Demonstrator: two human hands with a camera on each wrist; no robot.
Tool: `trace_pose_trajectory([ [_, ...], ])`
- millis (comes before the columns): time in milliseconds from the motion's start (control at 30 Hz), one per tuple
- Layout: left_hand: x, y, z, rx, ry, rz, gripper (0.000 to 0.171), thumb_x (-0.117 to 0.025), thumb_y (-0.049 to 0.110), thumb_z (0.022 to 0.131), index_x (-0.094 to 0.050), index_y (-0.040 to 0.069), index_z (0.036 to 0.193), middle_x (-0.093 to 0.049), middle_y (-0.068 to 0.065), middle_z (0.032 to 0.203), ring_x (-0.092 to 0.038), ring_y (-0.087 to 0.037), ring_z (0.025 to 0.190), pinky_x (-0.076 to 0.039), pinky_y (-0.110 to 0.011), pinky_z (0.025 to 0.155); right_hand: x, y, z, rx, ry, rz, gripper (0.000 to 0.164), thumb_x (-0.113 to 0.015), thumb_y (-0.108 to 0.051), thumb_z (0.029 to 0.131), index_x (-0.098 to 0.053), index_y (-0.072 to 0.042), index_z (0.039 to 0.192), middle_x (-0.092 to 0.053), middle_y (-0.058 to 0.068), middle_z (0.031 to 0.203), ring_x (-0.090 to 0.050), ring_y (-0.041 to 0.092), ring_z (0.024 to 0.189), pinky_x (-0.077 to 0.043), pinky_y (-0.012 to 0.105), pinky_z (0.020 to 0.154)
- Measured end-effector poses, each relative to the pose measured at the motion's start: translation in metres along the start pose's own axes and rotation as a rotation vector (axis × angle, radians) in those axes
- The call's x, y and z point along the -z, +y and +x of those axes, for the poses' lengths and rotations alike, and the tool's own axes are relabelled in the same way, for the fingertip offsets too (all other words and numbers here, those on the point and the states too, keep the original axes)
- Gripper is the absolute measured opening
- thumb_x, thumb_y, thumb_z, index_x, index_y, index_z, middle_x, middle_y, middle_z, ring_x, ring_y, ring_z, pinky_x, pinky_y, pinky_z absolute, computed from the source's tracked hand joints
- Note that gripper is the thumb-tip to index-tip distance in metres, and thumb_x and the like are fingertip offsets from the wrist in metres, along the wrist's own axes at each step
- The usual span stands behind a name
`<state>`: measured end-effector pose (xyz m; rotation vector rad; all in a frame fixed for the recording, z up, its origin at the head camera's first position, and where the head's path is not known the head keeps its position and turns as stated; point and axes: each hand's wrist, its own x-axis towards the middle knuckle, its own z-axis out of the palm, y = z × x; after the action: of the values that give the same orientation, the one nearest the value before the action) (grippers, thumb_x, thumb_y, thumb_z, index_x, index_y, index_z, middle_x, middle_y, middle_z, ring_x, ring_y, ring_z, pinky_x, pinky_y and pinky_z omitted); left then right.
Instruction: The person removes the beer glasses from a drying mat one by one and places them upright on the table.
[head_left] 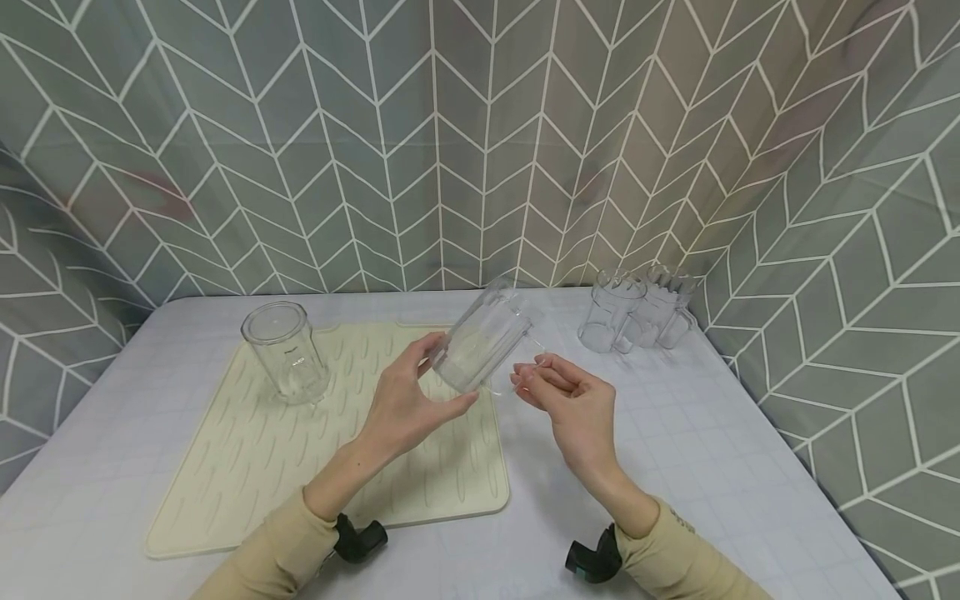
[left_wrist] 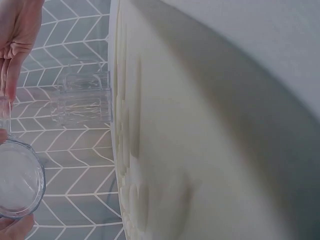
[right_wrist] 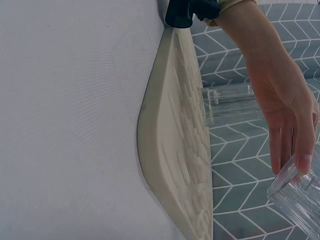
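Curled round the lower end of a clear mug (head_left: 480, 337), thumb to the near side and fingers to the far: left hand (head_left: 405, 404), in a wide, firm-looking hold. Raised above the far right of the mat (head_left: 225, 492), tilted with the upper end towards the far right; hard to say which end, base or mouth. Gripped low probably to steady the smooth wall while leaving the handle (head_left: 536, 340) free on the right.

At the handle, fingertips bunched: right hand (head_left: 573, 404); impossible to make out, with such transparent stuff, whether pinching or merely touching. Placed there perhaps to share the weight or guide the angle.

Further out, on the far left of the mat: a second mug (head_left: 288, 358), well apart from both hands, probably set there for the ridged footing. At the far right, directly on the table (head_left: 735, 467): two more mugs (head_left: 611, 312), close together, handles to the near right, presumably placed within reach yet out of the arms' way.

Beyond the far edge: patterned curtain (head_left: 480, 125), likely a backdrop. Nearest: tan sleeves (head_left: 277, 542), with black wrist cameras (head_left: 360, 542) beside the cuffs, apparently angled to watch the work
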<state>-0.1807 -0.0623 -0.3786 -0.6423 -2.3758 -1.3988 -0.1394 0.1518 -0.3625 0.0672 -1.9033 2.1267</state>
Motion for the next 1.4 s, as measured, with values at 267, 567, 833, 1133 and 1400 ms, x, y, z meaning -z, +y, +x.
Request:
trace_pose_trajectory([
  [267,-0.0003,0.0001,-0.0013,0.022,-0.024,0.03,0.081,-0.091,0.021,0.07,-0.051,0.0,0.138,-0.061,-0.015,0.133,-0.061,-0.027,0.121,-0.054,-0.04,0.104,0.0006,0.002,-0.0029,0.119,-0.022,-0.089,0.021,-0.074,-0.006,0.09,-0.069,0.003,0.108,-0.075,0.017,0.103,-0.075,0.022,0.09,-0.063,0.037,0.08],
  [567,-0.0007,-0.0011,-0.0014,0.016,-0.042,0.024,0.079,-0.09,0.021,0.073,-0.051,0.001,0.138,-0.061,-0.015,0.132,-0.062,-0.028,0.122,-0.053,-0.039,0.105,-0.0012,0.0041,-0.0055,0.237,-0.029,-0.131,0.019,-0.074,-0.002,0.089,-0.069,0.004,0.106,-0.075,0.019,0.1,-0.075,0.018,0.089,-0.064,0.034,0.078],
  [833,0.0007,-0.001,-0.0004,0.004,-0.041,0.003,0.075,-0.089,0.018,0.074,-0.052,0.0,0.137,-0.062,-0.015,0.132,-0.061,-0.028,0.123,-0.051,-0.035,0.107,-0.0017,0.0047,-0.0062,0.34,-0.05,-0.153,0.013,-0.074,0.001,0.088,-0.071,0.002,0.1,-0.075,0.02,0.096,-0.075,0.017,0.089,-0.063,0.03,0.078],
  [1133,0.0036,-0.0002,0.0013,0.005,-0.035,0.002,0.073,-0.087,0.019,0.076,-0.053,0.0,0.137,-0.061,-0.012,0.134,-0.058,-0.025,0.126,-0.048,-0.03,0.109,0.0008,0.0058,-0.0033,0.472,-0.05,-0.24,0.01,-0.074,0.001,0.087,-0.072,-0.001,0.096,-0.076,0.016,0.093,-0.075,0.018,0.088,-0.063,0.026,0.071],
  [1400,0.0064,-0.0003,0.0008,0.047,-0.041,0.004,0.072,-0.086,0.021,0.078,-0.052,0.003,0.139,-0.059,-0.011,0.137,-0.057,-0.026,0.129,-0.048,-0.032,0.11,0.0038,0.0078,-0.0011,0.503,-0.037,-0.278,0.01,-0.074,0.003,0.086,-0.072,0.0,0.096,-0.076,0.016,0.093,-0.075,0.012,0.089,-0.063,0.024,0.069],
])
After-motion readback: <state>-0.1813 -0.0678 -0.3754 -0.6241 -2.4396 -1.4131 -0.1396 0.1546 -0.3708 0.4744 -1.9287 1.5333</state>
